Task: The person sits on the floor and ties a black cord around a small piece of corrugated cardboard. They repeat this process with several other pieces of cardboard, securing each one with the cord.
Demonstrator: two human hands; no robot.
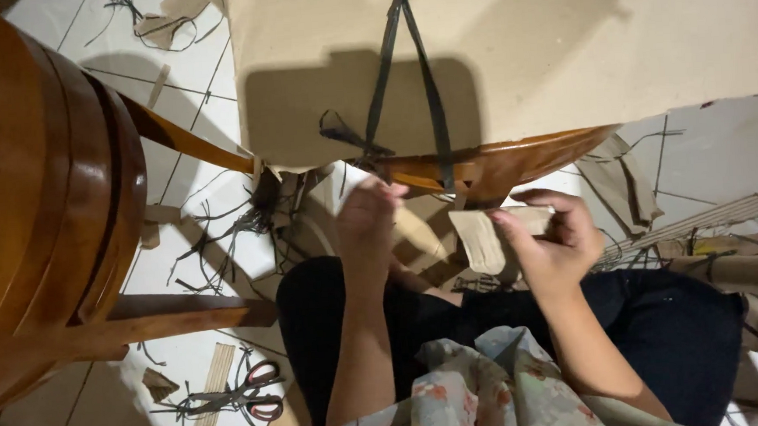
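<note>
Head view, looking down past the person's lap. At far left, a curved wooden chair [40, 199] fills the frame edge; near it on the white tiled floor [180, 251] lie red-handled scissors [248, 393] among dark strap offcuts [223, 236] and a strip of corrugated cardboard [211, 399]. Centre, the left hand [366, 218] is raised toward the near edge of a round wooden table [516, 156], fingers drawn together at the loose end of a dark strap [406, 88]; whether it actually pinches the strap cannot be told. The strap runs as a long loop from the far edge of a large brown paper sheet [509, 47], which covers the table, to the near rim. Just right of centre, a small tan paper piece [484, 237], folded, sits between the two hands, below the table rim and above the lap. The right hand [551, 237] pinches this piece between thumb and fingertips, remaining fingers curled. At far right, cardboard rolls and scraps [732, 253] lie on the floor.
</note>
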